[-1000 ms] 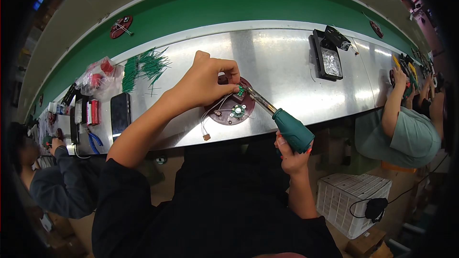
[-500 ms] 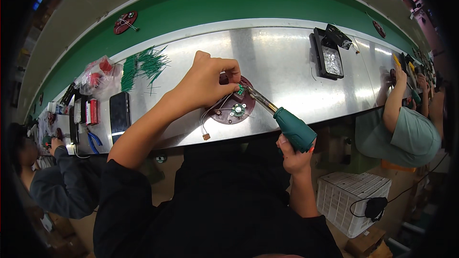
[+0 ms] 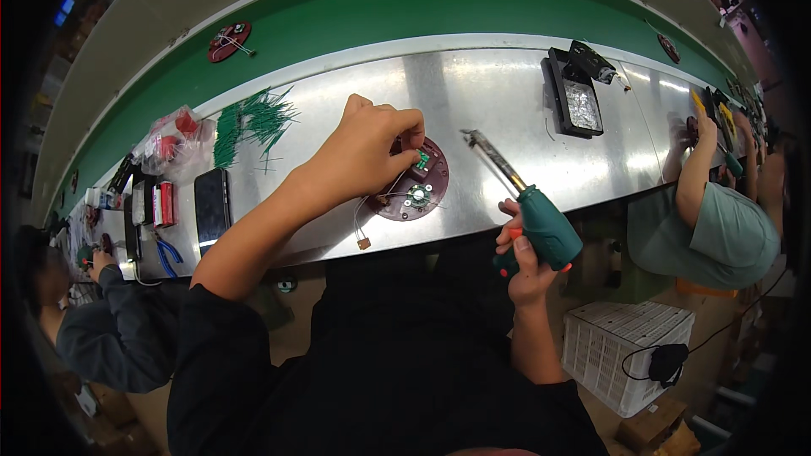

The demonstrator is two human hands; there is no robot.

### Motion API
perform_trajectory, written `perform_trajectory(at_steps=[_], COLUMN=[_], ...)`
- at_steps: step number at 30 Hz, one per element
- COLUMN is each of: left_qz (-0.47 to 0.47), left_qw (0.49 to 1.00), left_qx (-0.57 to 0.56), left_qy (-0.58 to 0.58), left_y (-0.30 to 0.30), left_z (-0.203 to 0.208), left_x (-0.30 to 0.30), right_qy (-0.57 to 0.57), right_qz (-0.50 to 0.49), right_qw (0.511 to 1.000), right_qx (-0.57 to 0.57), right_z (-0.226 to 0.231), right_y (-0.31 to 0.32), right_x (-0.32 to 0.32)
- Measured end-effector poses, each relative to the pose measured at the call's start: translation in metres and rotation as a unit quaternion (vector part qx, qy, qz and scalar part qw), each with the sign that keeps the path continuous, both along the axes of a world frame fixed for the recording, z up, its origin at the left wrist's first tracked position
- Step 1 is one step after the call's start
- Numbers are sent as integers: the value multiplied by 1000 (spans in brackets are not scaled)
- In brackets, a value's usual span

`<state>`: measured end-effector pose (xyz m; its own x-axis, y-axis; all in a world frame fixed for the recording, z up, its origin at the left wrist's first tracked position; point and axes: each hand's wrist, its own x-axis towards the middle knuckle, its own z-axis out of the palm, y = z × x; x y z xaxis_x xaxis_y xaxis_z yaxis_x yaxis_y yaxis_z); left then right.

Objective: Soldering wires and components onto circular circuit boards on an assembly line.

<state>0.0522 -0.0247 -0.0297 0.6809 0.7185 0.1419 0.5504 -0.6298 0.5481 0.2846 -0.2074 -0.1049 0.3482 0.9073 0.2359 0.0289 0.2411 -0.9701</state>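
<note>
A round dark red disc (image 3: 420, 189) with a small white-ringed part at its middle lies on the steel bench (image 3: 473, 101). My left hand (image 3: 363, 148) rests over the disc's upper left, its fingertips pinching a small green component on the disc. Thin wires trail from the disc to a small brown part (image 3: 362, 243) near the bench's front edge. My right hand (image 3: 525, 257) grips the green handle of a soldering iron (image 3: 522, 199). The iron's metal tip points up and left, lifted clear to the right of the disc.
A pile of green wires (image 3: 253, 121), a clear bag of red parts (image 3: 174, 135), a dark phone (image 3: 212, 204) and blue-handled pliers (image 3: 167, 251) lie left. A black tray (image 3: 574, 101) sits right. Another red disc (image 3: 229, 40) rides the green belt. Other people work on both sides; a white crate (image 3: 638, 350) stands below.
The soldering iron's tip has drawn back from the disc, moving right and up. My left hand has stayed on the disc. The red disc on the green belt has moved right.
</note>
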Motion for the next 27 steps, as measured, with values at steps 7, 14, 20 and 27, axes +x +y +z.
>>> perform_trajectory(at_steps=[7, 14, 20, 27], left_qz=[-17, -51, -69, -49], left_qw=[996, 994, 997, 986], left_qx=[82, 96, 12, 152], left_qy=[36, 14, 19, -52], left_y=[-3, 4, 5, 7], left_z=[4, -4, -2, -8], left_x=[-4, -24, -18, 1], right_qy=[4, -42, -48, -34], right_qz=[4, -33, -63, -64], right_qw=[997, 995, 995, 995], right_qx=[81, 87, 58, 66], right_z=[-16, -14, -3, -11], right_y=[1, 1, 2, 0], right_x=[13, 11, 7, 14])
